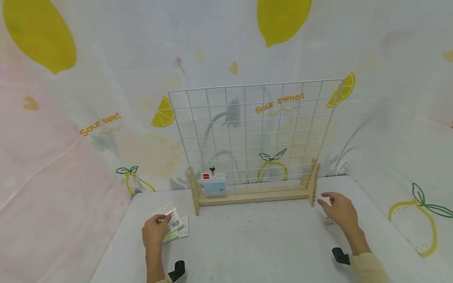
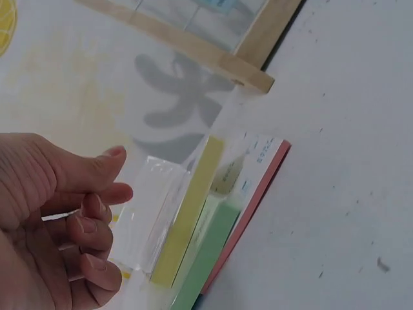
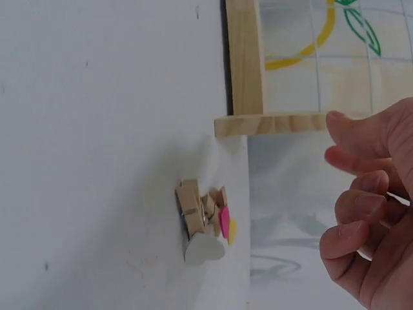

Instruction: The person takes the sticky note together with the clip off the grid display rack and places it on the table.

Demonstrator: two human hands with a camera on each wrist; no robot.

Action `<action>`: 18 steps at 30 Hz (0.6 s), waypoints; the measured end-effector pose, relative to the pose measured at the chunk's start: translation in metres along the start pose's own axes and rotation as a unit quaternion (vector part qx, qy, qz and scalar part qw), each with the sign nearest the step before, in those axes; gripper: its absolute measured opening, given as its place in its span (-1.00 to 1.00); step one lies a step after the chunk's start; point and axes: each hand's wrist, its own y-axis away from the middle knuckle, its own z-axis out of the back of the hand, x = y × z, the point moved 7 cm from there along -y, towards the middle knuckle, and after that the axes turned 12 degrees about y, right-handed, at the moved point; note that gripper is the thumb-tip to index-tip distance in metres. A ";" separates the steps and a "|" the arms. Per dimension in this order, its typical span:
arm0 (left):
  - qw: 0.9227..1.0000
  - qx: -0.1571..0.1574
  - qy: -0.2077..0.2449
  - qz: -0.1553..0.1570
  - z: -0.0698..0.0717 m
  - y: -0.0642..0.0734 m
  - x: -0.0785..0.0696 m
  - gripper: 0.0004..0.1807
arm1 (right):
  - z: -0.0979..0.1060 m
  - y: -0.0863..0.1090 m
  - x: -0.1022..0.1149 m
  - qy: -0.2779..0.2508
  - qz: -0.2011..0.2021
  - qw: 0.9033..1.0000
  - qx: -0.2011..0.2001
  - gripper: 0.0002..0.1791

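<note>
My left hand (image 1: 154, 232) hovers at the pile of sticky note pads (image 1: 174, 224) on the left of the table, its fingers loosely curled around nothing. In the left wrist view the pads show a yellow edge (image 2: 188, 213), a green edge (image 2: 208, 258) and a reddish edge (image 2: 248, 213), with clear wrapping on top. On the right, my right hand (image 1: 340, 211) is held above several small wooden clothespins (image 3: 197, 210), thumb and index finger apart and nothing between them. White, pink and yellow shapes decorate those clothespins; the hand partly hides them in the head view.
A white wire grid (image 1: 255, 133) stands at the back in a wooden base (image 1: 253, 197). Low on its left, a clothespin with a green heart (image 1: 212, 169) holds a pale blue pad (image 1: 214, 188). Behind hangs a lemon-print cloth (image 1: 212, 47).
</note>
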 end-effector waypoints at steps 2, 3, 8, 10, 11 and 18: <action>1.000 0.020 0.011 -0.022 -0.007 -0.001 -0.006 -0.68 | -0.001 -0.002 0.012 -0.005 0.022 1.000 -0.005 -0.63; 0.999 0.028 0.019 -0.031 -0.010 -0.001 -0.010 -0.69 | -0.002 -0.002 0.018 -0.007 0.029 1.000 -0.008 -0.63; 0.996 0.048 0.059 -0.055 -0.025 -0.003 -0.022 -0.69 | -0.001 -0.005 0.043 -0.017 0.060 0.998 -0.026 -0.64; 0.994 0.050 0.077 -0.064 -0.030 -0.003 -0.028 -0.69 | 0.000 -0.006 0.054 -0.023 0.072 0.996 -0.038 -0.65; 0.993 0.051 0.086 -0.069 -0.032 -0.003 -0.031 -0.69 | 0.002 -0.007 0.059 -0.026 0.079 0.995 -0.045 -0.65; 0.982 0.063 0.141 -0.109 -0.049 -0.004 -0.060 -0.68 | 0.007 -0.012 0.098 -0.056 0.122 0.986 -0.097 -0.68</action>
